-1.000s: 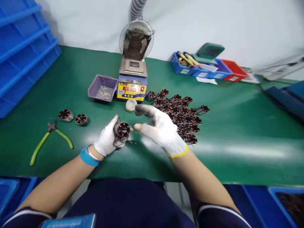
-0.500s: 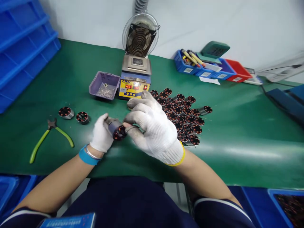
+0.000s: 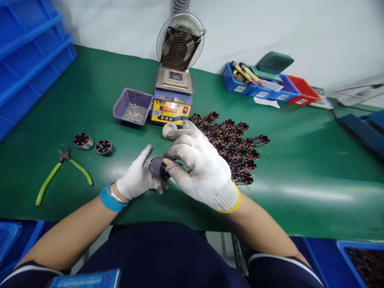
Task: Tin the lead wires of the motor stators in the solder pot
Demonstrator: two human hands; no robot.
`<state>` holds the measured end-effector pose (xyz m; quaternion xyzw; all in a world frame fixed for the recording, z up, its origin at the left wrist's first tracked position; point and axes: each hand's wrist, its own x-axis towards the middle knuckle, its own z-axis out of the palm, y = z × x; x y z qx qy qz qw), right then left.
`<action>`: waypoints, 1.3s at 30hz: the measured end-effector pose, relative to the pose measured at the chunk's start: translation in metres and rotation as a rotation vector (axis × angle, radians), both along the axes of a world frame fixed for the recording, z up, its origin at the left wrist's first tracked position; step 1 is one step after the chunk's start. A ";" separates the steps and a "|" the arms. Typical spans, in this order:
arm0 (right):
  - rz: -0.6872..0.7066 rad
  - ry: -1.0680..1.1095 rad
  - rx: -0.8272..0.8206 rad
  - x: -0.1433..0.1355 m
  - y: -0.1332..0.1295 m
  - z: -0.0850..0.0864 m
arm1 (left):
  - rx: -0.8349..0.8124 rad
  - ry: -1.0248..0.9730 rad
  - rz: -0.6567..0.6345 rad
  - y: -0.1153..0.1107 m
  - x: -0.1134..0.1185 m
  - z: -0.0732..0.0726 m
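Observation:
My right hand, in a white glove with a yellow cuff, pinches the dark open end of a grey metal cylinder between thumb and forefinger. Behind the cylinder is my left hand, gloved, its thumb raised and spread away and its fingertips showing under the cylinder. A small round pale container stands just beyond my right fingertips. Many similar cylinders with black and copper-coloured ends stand grouped to the right, partly behind my right hand. Two more stand at the left.
Green-handled cutters lie at the left. A purple bin with metal scraps sits beside a yellow-and-blue heated unit with a fan behind. Small blue and red bins line the back right. Stacked blue trays stand at upper left.
The cylinder and my left hand have moved right. My left thumb has come off the cylinder and its fingers have spread. My right hand has shifted slightly right, uncovering the pale container.

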<state>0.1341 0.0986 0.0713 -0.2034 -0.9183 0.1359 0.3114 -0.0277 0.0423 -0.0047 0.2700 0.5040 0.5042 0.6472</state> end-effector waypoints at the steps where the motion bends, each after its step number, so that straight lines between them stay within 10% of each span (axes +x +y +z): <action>1: -0.013 0.006 -0.015 0.001 0.000 -0.002 | -0.016 -0.088 -0.085 -0.003 0.002 0.000; 4: -0.091 0.106 -0.118 0.010 0.000 -0.007 | 0.016 -0.280 -0.112 -0.009 0.006 0.003; 9: -0.354 0.545 -0.326 0.033 0.002 -0.011 | 0.219 -0.149 0.237 -0.011 0.006 0.003; 14: -0.274 0.093 -0.475 0.021 -0.019 -0.046 | 0.367 0.029 0.219 -0.020 0.017 -0.011; 19: -0.227 0.172 -0.517 0.001 -0.032 -0.079 | 0.423 0.181 0.120 -0.028 0.027 -0.020; 25: -0.117 0.134 -0.438 0.009 -0.027 -0.081 | 0.519 0.523 0.353 -0.011 0.012 -0.008; 30: -0.197 0.089 -0.358 0.018 -0.021 -0.081 | 0.629 0.959 0.280 -0.012 -0.009 0.003; 35: -0.281 0.115 -0.263 0.024 -0.016 -0.077 | 0.698 0.731 0.430 -0.012 -0.014 0.005; 39: -0.234 0.116 -0.237 0.025 -0.016 -0.076 | 0.414 0.699 0.029 -0.008 -0.006 0.007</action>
